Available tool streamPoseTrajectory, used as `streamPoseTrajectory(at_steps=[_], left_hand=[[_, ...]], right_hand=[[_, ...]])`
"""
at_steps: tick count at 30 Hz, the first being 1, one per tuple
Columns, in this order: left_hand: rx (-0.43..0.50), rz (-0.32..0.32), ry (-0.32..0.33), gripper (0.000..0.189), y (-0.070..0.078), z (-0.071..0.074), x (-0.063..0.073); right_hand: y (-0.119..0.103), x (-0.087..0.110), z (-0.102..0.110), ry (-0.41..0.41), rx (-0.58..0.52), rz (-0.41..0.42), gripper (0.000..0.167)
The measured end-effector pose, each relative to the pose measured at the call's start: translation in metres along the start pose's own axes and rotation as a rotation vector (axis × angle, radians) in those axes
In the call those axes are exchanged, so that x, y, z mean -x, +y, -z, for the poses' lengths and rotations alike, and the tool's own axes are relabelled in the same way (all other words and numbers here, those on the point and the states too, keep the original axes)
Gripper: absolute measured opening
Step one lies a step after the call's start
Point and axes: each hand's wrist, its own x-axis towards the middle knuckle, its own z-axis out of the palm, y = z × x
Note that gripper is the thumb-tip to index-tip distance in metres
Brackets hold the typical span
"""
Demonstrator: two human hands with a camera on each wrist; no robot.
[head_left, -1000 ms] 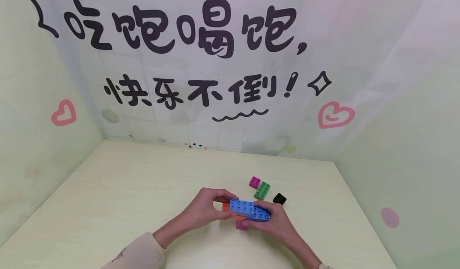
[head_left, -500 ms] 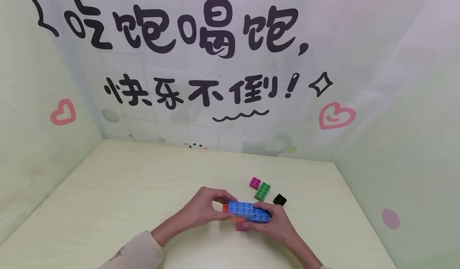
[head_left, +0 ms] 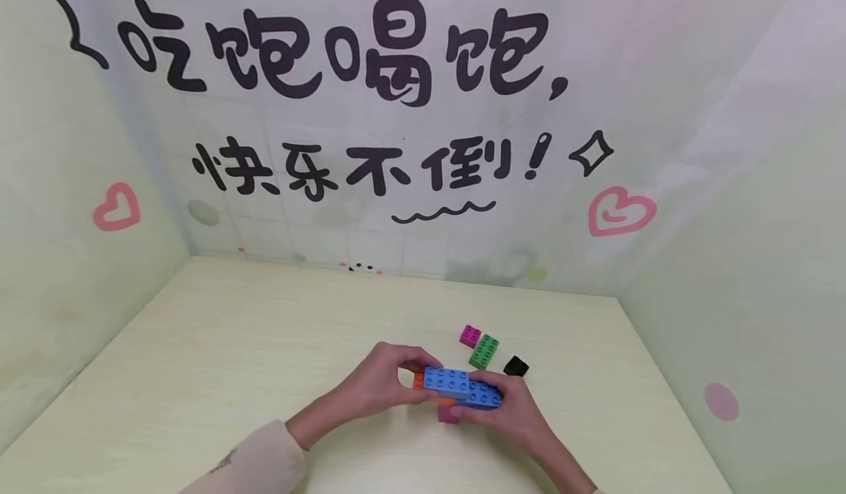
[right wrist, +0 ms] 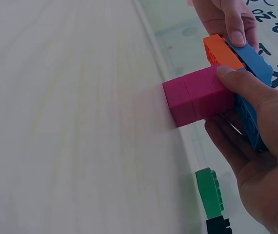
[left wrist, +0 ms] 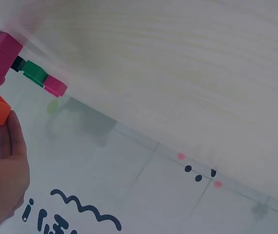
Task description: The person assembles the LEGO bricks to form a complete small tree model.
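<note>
Two studded blue bricks (head_left: 446, 382)

The head camera looks from above, forward and down; it is the farthest and takes in the tabletop (head_left: 277, 347) with the printed back wall (head_left: 396, 123). The left wrist camera is close to the left hand (head_left: 383, 378), faces the same wall, and its picture is turned over, with the tabletop at the top. The right wrist camera is close to the right hand (head_left: 512, 409); its picture lies sideways, with the wall at right. All 3 views share the held bricks (right wrist: 209, 93) and the green brick (right wrist: 208, 192).
</note>
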Motion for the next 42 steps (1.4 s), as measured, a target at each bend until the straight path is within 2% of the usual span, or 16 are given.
streamPoseTrajectory(at_steps=[5, 15, 30, 34, 42], left_hand=[[-0.013, -0.003, 0.004, 0.034, 0.000, 0.000, -0.001], [-0.011, -0.014, 0.012, 0.034, -0.001, 0.001, 0.000], [0.021, 0.024, 0.001, 0.034, -0.002, 0.001, -0.001], [0.005, -0.018, -0.003, 0.037, -0.001, 0.001, -0.001], [-0.083, -0.163, -0.017, 0.041, 0.002, -0.008, -0.009]], right_hand=[[-0.001, 0.000, 0.001, -0.003, -0.015, 0.032, 0.048], [-0.010, -0.002, 0.007, 0.002, -0.189, 0.145, 0.036], [-0.008, 0.001, 0.006, 0.014, -0.227, 0.114, 0.038], [-0.011, 0.002, 0.006, 0.007, -0.225, 0.089, 0.040], [-0.009, 0.002, 0.004, 0.007, -0.217, 0.087, 0.040]])
